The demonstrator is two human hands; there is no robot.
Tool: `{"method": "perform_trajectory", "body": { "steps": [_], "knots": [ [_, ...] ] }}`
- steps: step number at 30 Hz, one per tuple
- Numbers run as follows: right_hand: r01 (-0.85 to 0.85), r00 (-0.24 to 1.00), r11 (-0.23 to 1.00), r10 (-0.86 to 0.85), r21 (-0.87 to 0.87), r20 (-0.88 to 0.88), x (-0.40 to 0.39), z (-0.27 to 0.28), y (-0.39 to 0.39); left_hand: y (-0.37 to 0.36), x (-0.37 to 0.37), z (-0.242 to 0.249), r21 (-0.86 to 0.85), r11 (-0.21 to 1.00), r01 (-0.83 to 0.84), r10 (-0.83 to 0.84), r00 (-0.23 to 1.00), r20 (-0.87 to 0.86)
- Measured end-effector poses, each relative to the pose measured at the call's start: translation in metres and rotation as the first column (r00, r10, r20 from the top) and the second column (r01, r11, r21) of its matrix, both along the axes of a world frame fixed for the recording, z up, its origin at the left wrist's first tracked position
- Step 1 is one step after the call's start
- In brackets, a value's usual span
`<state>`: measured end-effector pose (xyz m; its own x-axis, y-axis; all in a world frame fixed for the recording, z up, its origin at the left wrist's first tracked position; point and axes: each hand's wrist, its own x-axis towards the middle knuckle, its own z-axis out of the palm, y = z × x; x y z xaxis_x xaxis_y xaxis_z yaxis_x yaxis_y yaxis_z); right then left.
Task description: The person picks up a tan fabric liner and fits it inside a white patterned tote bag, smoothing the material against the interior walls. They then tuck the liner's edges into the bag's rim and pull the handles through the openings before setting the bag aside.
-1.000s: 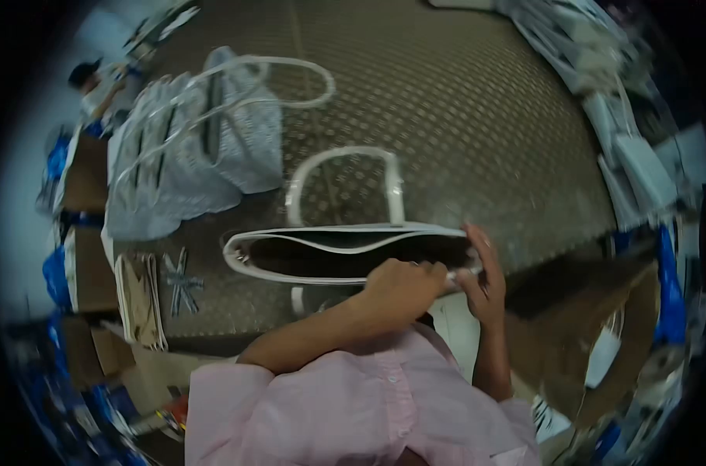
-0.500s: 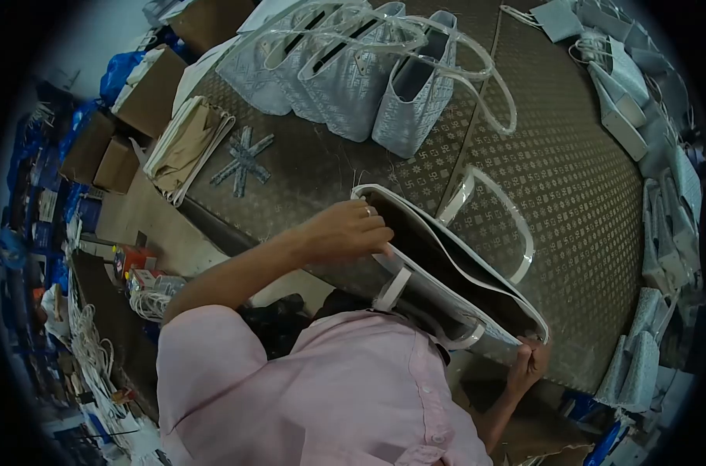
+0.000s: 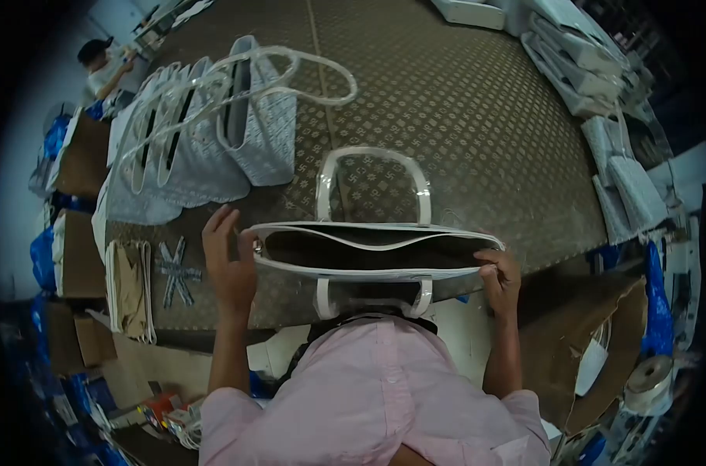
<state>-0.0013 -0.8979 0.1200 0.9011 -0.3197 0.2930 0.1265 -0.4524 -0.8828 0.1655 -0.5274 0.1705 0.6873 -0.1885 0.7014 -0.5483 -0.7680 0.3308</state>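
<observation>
Handbag (image 3: pixel 368 273): sat mouth up at the near edge of the patterned table (image 3: pixel 485 155), near a row of pale bags (image 3: pixel 271 147), was pinched at its right end by the right hand (image 3: pixel 503 281), and was flanked at the left by the open, loosely spread left hand (image 3: pixel 231 260), near crossed strips (image 3: pixel 179 272).

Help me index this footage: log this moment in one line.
left hand: open, beside tote bag | right hand: gripping bag's right end | bag: mouth open

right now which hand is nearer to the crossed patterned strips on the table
Left. The left hand is open just right of the crossed strips, near the left end of the bag; the right hand holds its right end, farther off.
</observation>
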Motion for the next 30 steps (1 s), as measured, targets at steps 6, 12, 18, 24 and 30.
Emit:
{"method": "perform_trajectory", "body": {
  "steps": [6,12,18,24,30],
  "knots": [
    [0.219,0.975,0.964,-0.210,0.149,-0.074,-0.033,-0.021,-0.010,-0.043,0.019,0.005,-0.465,0.885,0.013,-0.349,0.679,-0.646],
    [0.417,0.909,0.871,-0.399,-0.260,0.122,-0.051,-0.020,0.026,-0.157,0.122,0.002,-0.583,0.777,0.237,-0.603,0.543,-0.584],
    [0.138,0.983,0.932,-0.088,-0.335,0.160,-0.049,-0.012,0.095,-0.254,0.112,-0.001,-0.195,0.757,0.623,-0.555,0.455,-0.697],
    [-0.087,0.985,0.921,0.136,-0.380,0.104,0.010,0.014,0.115,-0.283,0.104,-0.030,0.150,0.695,0.703,-0.574,0.669,-0.472],
    [-0.006,0.953,0.959,0.092,-0.284,0.290,0.012,0.019,0.111,-0.271,0.071,-0.007,-0.201,0.467,0.861,-0.777,0.291,-0.558]
  ]
}}
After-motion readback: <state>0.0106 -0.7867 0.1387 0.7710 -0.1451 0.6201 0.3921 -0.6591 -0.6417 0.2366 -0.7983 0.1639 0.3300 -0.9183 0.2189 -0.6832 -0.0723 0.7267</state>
